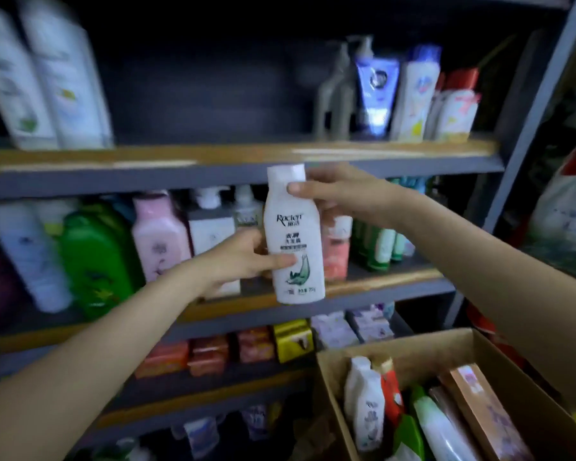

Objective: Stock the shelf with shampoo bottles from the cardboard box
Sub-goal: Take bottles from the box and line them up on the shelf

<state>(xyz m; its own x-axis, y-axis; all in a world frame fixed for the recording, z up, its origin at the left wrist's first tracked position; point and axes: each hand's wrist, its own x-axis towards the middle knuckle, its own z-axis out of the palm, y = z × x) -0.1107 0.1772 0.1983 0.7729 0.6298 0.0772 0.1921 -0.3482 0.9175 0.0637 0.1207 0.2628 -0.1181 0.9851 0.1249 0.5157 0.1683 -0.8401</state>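
Note:
I hold a white shampoo bottle (295,234) with a green plant print upright in front of the shelf unit, at the level of the middle shelf. My left hand (243,257) grips its lower half from the left. My right hand (333,194) grips its neck just under the cap from the right. The cardboard box (446,351) stands open at the lower right and holds several bottles (366,407) and cartons. The upper shelf board (213,154) has a wide bare stretch in its middle.
Tall white bottles (44,81) stand at the upper shelf's left, and tubes and bottles (409,94) at its right. The middle shelf (363,287) is crowded with bottles, among them a green one (97,257). Soap packs (246,347) fill the lower shelf. A grey upright post (532,111) bounds the right side.

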